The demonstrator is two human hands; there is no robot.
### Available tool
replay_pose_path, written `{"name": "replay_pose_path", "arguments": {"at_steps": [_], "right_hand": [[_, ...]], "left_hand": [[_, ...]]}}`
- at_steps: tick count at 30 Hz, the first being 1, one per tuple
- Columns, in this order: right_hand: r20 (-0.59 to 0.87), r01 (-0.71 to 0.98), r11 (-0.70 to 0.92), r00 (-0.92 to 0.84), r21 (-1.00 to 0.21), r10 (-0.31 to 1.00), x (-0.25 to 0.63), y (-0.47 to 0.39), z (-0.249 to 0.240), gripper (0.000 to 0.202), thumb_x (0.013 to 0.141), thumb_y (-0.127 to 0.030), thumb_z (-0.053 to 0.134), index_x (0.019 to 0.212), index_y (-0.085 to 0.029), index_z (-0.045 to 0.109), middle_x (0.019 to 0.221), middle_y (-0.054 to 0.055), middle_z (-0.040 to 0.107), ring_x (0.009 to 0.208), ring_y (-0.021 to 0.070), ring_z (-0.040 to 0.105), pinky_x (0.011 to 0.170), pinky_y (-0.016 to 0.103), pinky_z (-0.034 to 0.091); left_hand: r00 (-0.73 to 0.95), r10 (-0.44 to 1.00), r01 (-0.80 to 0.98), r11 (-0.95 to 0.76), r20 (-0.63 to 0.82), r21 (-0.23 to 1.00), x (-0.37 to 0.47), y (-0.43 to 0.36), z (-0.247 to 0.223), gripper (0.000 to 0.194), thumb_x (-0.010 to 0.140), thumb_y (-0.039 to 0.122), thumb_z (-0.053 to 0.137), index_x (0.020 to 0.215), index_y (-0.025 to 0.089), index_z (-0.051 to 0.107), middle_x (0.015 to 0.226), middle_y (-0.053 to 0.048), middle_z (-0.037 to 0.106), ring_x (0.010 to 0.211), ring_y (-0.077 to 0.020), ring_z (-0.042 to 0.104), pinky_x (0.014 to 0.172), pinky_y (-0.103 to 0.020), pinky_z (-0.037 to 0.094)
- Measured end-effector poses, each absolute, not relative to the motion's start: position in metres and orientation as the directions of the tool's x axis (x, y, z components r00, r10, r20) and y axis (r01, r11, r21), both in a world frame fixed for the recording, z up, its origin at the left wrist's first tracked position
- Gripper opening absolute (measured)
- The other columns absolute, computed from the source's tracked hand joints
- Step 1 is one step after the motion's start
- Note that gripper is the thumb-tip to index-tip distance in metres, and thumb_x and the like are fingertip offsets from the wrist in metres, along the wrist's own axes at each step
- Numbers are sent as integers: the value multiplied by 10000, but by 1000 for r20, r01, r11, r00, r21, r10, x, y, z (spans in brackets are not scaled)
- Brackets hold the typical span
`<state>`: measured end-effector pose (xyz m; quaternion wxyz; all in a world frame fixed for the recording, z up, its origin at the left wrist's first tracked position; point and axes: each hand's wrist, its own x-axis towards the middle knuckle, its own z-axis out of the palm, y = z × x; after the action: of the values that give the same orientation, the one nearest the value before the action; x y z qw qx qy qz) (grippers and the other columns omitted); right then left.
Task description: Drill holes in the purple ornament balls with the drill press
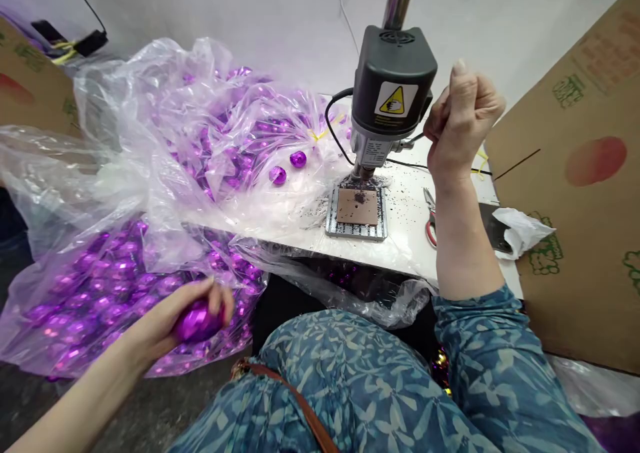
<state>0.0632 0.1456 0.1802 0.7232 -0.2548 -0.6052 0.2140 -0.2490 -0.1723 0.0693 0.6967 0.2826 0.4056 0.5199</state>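
Note:
My left hand (207, 306) is wrapped round a shiny purple ball (197, 322), low at the left above a clear bag of many such balls (110, 286). On the right, my right hand (465, 116) is closed in a fist, raised beside the dark head of a drill press (393, 73); it grips the end of the press's lever, mostly hidden by the fingers. Under the drill lies a brown board (357, 206) with a small hole, on the metal base plate (356, 231). Dark shavings surround it, and no ball is on the board.
Two loose purple balls (287, 167) rest on the white table (410, 246) left of the drill, before another filled plastic bag (250, 126). Red-handled scissors (431, 226) and crumpled white paper (525, 231) lie right. Cardboard boxes (575, 253) stand at both sides.

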Motion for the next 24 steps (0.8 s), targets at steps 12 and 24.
{"name": "replay_pose_path", "arguments": {"at_steps": [12,24], "right_hand": [[780,-46,795,167,-605,603,64,132,187,791,675,-940,667,575,-244,304,414,-76,334,330,48,231,368,326,134],[795,-23,810,177,-586,580,60,131,186,693,742,-796,586,607,-199,261,470,-72,313,379,7,296,438,256,183]], "left_hand": [[138,919,-732,346,-370,587,-84,35,9,152,973,297,772,1056,186,708,1007,-56,791,946,-221,806,1006,-443,678],[-70,998,-393,-26,-2,919,-89,74,-54,697,691,515,1039,1225,227,697,1200,-86,840,1124,-250,795,991,-392,650]]}}
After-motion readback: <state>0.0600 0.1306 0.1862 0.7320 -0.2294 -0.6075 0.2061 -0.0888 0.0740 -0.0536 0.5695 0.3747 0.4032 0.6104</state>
